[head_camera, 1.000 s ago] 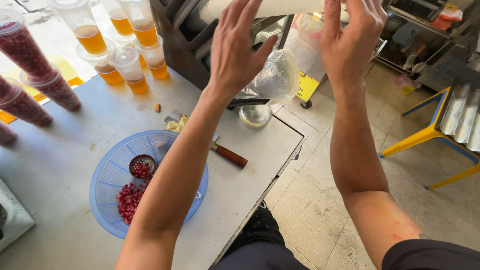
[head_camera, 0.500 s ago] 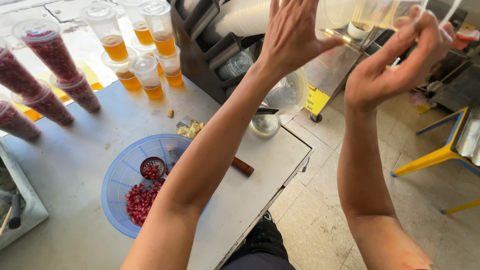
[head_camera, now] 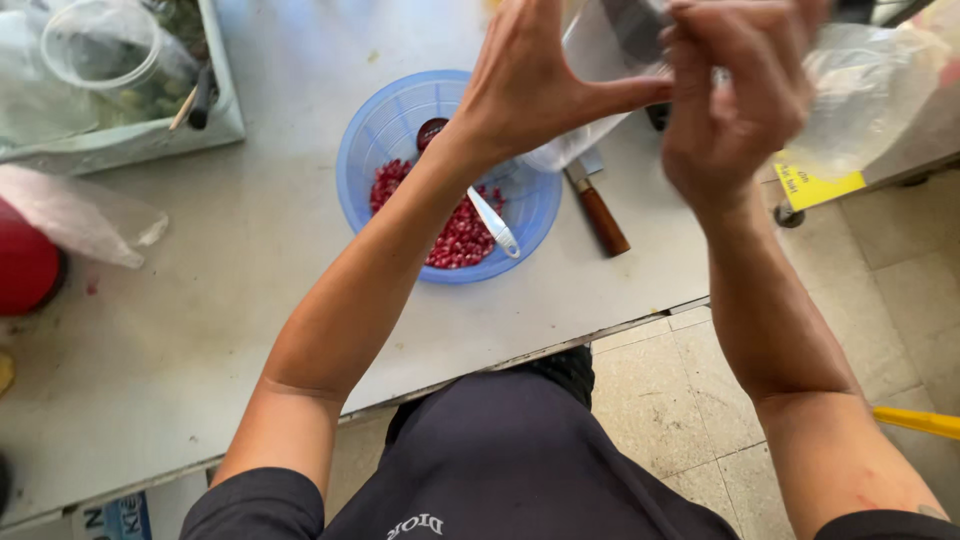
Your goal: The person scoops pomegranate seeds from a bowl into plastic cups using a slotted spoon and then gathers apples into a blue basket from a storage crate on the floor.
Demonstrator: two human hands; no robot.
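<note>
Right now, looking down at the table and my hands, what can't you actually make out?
- Right hand: motion-blurred in the head view; its grip on the clear plastic bag is unclear.
- Knife: the blade is hidden behind the left hand and the bag; only the brown handle shows.
- Blue bowl: the left forearm covers part of the red seeds and the spoon.
- Plastic cup, top left: contents too murky to tell.

Clear thin plastic bag (head_camera: 860,90), crumpled and see-through, held up in the air at upper right, above the surface's edge. Upper part pinched between left hand (head_camera: 540,85) and right hand (head_camera: 735,110), stretched across between them; loose body hanging off to the right. Contents cannot be made out.
</note>
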